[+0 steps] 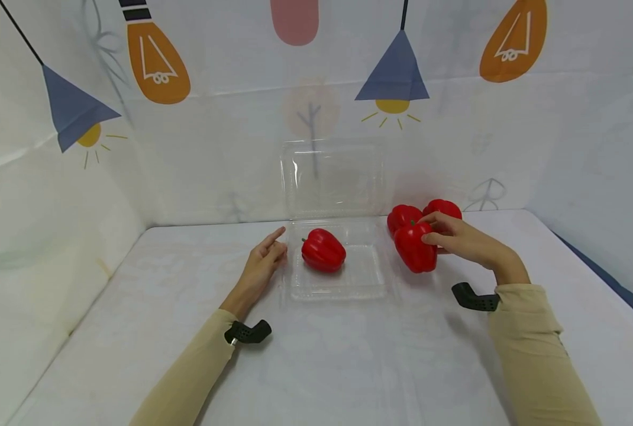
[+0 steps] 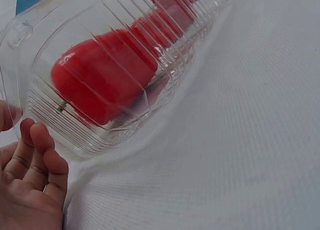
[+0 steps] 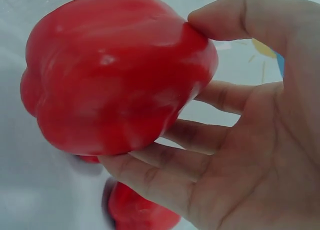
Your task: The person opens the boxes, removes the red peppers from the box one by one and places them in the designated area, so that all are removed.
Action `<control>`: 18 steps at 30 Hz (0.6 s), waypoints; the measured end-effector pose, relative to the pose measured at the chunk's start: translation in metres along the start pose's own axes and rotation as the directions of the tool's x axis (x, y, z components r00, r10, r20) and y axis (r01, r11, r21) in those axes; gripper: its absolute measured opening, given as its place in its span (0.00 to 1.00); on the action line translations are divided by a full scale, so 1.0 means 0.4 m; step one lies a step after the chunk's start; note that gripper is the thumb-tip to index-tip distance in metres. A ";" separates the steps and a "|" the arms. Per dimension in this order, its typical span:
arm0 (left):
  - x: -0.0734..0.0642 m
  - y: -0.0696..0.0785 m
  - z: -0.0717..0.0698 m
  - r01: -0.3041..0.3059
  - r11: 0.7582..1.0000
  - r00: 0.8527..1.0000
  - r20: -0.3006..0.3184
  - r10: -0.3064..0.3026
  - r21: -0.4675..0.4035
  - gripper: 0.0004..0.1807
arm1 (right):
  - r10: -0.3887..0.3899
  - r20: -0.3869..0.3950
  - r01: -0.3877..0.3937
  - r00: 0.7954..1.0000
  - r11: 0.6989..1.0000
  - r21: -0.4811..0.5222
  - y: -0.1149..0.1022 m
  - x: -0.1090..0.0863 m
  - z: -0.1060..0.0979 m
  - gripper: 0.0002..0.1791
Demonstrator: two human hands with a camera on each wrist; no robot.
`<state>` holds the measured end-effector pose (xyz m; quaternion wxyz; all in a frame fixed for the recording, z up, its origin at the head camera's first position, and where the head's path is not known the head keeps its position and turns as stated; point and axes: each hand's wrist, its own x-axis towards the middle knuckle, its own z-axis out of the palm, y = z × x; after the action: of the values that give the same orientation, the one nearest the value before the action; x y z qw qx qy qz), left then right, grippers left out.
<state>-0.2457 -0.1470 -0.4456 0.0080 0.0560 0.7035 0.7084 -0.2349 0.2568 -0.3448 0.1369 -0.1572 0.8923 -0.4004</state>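
A red bell pepper (image 1: 415, 247) is held by my right hand (image 1: 457, 238), thumb on one side and fingers on the other. In the right wrist view this pepper (image 3: 120, 75) fills the space before the palm. Two more red peppers (image 1: 403, 218) (image 1: 442, 207) are just behind it. Another red pepper (image 1: 323, 251) lies on its side in the left half of a clear plastic clamshell box (image 1: 367, 290), green stem toward the left. Beside the box's left edge is my left hand (image 1: 260, 269), index finger extended, other fingers loosely bent near the plastic wall (image 2: 85, 145).
The box's clear lid (image 1: 332, 180) stands raised against the back wall sheet (image 1: 215, 154), which carries printed lamps and bulbs. A white cloth covers the table (image 1: 338, 367). Dark wrist mounts (image 1: 248, 332) sit at both sleeves.
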 end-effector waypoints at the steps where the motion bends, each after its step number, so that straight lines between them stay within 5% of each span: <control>1: 0.000 0.000 0.000 0.001 1.000 1.000 -0.001 -0.001 0.001 0.27 | 0.005 0.007 -0.005 1.000 1.000 0.002 0.002 0.000 0.000 0.27; 18: -0.003 0.002 -0.001 0.002 1.000 1.000 0.005 -0.002 0.007 0.27 | 0.055 0.044 -0.058 0.998 0.996 0.068 0.044 0.005 -0.006 0.29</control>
<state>-0.2444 -0.1474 -0.4449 0.0105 0.0571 0.7059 0.7059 -0.2407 0.2686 -0.3568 0.1725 -0.1356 0.8789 -0.4235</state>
